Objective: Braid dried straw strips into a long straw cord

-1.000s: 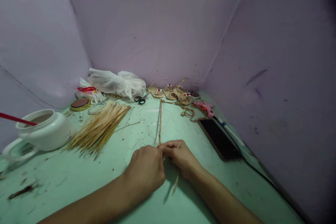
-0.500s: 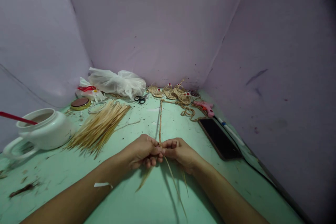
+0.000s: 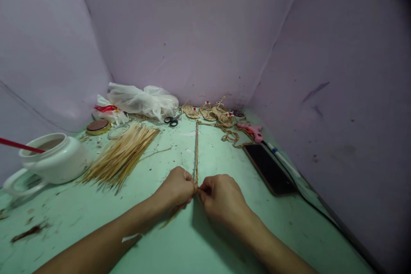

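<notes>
A thin tan braided cord runs straight from the back of the table down to my hands. At its near end my left hand is closed on the fibre strands, and pale strand ends stick out below it. My right hand pinches the strands at the same spot, knuckles up, fingertips almost touching the left ones. The exact grip between the fingertips is hidden. Left of the cord lies a fanned bundle of straw-coloured fibre strips. The cord's farther length lies in loose loops at the back right.
On the left stands a white pot with a red stick. At the back are a plastic bag, black-handled scissors, a round tin and small woven slippers. A pink glue gun, phone and cable lie right.
My right hand has turned knuckles-up and moved slightly nearer me. My left hand has closed more tightly. The long strand ends that hung between the hands are now mostly out of sight.
</notes>
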A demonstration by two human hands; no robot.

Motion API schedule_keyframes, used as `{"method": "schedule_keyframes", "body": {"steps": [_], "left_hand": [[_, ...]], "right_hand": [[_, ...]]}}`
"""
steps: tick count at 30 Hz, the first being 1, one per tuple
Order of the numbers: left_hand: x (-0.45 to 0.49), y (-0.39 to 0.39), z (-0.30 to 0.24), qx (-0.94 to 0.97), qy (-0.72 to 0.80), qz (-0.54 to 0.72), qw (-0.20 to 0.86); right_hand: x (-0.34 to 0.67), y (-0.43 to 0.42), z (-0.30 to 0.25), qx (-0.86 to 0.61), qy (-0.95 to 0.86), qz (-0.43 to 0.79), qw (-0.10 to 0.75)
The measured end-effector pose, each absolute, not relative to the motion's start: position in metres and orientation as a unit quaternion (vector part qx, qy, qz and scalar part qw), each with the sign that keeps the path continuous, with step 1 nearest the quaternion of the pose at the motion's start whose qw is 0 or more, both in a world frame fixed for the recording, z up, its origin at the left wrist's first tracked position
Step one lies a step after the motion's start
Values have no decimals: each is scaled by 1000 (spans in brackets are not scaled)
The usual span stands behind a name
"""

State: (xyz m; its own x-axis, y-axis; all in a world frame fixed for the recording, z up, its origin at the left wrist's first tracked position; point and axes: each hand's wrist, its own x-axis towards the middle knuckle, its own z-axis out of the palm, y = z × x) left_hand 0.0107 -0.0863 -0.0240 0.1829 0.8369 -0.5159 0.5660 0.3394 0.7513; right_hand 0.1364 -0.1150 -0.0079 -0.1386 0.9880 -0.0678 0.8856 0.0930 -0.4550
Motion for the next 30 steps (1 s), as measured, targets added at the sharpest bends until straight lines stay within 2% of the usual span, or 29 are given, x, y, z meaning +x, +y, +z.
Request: {"method": "schedule_keyframes", "body": {"steps": [9, 12, 15, 18, 21, 25, 30], "left_hand": [[9, -85, -15, 570, 574, 151, 568], [7, -84, -15, 581, 554, 186, 566], [5, -85, -20, 586, 539, 225, 561], [3, -87, -25, 614, 510, 254, 547], [4, -86, -26, 661, 457, 274, 528], [7, -81, -29, 717, 408, 291, 485], [7, -71, -46, 725, 395, 266, 497]], "right_hand": [[129, -130, -9, -562, -806, 156, 100], [134, -131, -7, -528, -819, 190, 117], [147, -120, -2, -523, -769, 314, 190], [164, -86, 1, -594, -603, 405, 346], [179, -31, 1, -633, -512, 447, 371], [185, 53, 1, -671, -585, 322, 323], [158, 123, -1, -702, -677, 102, 195]]}}
